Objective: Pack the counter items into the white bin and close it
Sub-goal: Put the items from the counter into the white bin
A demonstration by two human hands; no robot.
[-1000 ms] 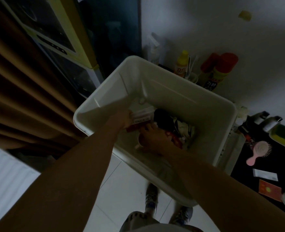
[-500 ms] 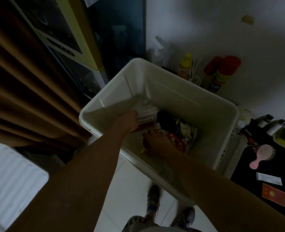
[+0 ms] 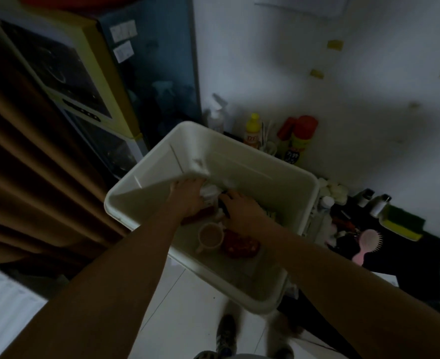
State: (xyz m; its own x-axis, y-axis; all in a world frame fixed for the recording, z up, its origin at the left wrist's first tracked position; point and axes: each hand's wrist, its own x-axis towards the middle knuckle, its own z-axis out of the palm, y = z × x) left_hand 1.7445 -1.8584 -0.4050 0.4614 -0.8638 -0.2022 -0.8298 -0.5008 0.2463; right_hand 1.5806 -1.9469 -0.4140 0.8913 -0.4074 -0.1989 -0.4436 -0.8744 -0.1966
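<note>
White bin (image 3: pixel 146 174) in the middle, open at the top, just left of the dark surface (image 3: pixel 410 257) and above the pale tiled floor (image 3: pixel 188 307). Both bare forearms reaching from the near side down into it.

Left grip (image 3: pixel 188 196) low against the far-left inner wall, laid on a white packet (image 3: pixel 210 193) with a red edge. Fingers blurred and partly hidden; curled round it or only resting, cannot tell.

Right grip (image 3: pixel 242 212) just right of the left one, back of the hand up, fingertips down on something dark (image 3: pixel 222 203). Pinching or merely touching, cannot tell.

On the bin floor, near side of the hands: a pale cup (image 3: pixel 210 235) with a small handle, upright, and touching its right side a red item (image 3: pixel 241 246), too dim to name.

On the surface to the right: pink hairbrush (image 3: pixel 366 243), yellow-and-green sponge (image 3: pixel 401 224), two small capped bottles (image 3: pixel 379 204), a heap of white cotton balls (image 3: pixel 336 190).

Against the far wall behind the bin: clear spray bottle (image 3: pixel 215 116), yellow-capped bottle (image 3: pixel 252 130), red-capped can (image 3: pixel 301 137).

Brown curtain (image 3: pixel 32 190) at left. Shoes (image 3: pixel 226 332) at the near edge.
</note>
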